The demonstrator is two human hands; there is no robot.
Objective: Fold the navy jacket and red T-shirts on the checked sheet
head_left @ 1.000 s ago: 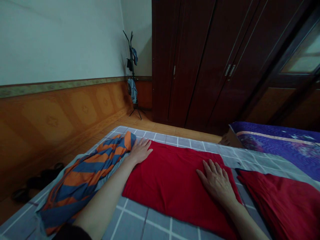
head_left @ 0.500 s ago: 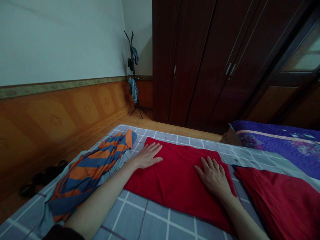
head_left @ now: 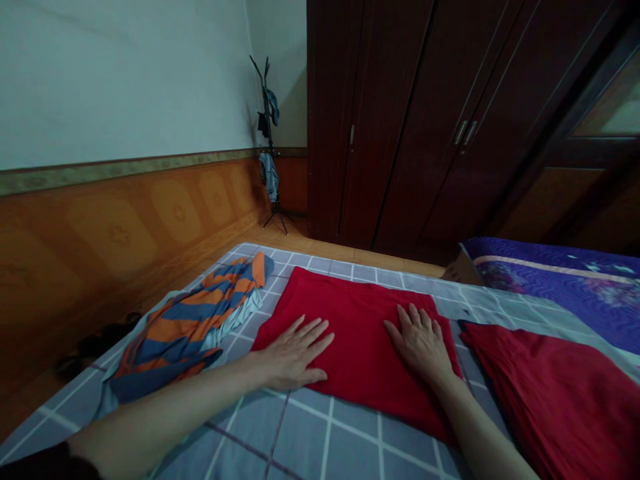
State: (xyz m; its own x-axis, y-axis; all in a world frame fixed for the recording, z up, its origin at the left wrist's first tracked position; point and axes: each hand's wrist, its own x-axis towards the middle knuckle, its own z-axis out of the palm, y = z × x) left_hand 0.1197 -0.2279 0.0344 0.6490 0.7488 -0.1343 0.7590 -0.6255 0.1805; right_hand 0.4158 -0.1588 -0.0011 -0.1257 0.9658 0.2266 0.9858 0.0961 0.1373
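Observation:
A red cloth garment (head_left: 357,313), folded into a flat rectangle, lies on the grey checked bedsheet (head_left: 300,433). My left hand (head_left: 295,353) rests flat on its near left part, fingers spread. Toward the garment's right side, my right hand (head_left: 420,340) also lies palm down with the fingers apart. Neither hand grips anything. To the left is a crumpled orange and blue striped shirt (head_left: 195,320), partly behind my left forearm. Another red garment (head_left: 560,393) with a dark edge lies to the right, beside my right forearm.
Beyond the bed stands a dark wooden wardrobe (head_left: 390,120). A coat rack (head_left: 270,140) with a few items hanging on it is in the corner. At the right is a purple patterned bedcover (head_left: 560,273). Dark shoes (head_left: 95,343) sit on the floor at left.
My left hand has slid from the garment's far left edge toward its near edge. My right hand has shifted slightly left and away from me. The view has moved a little.

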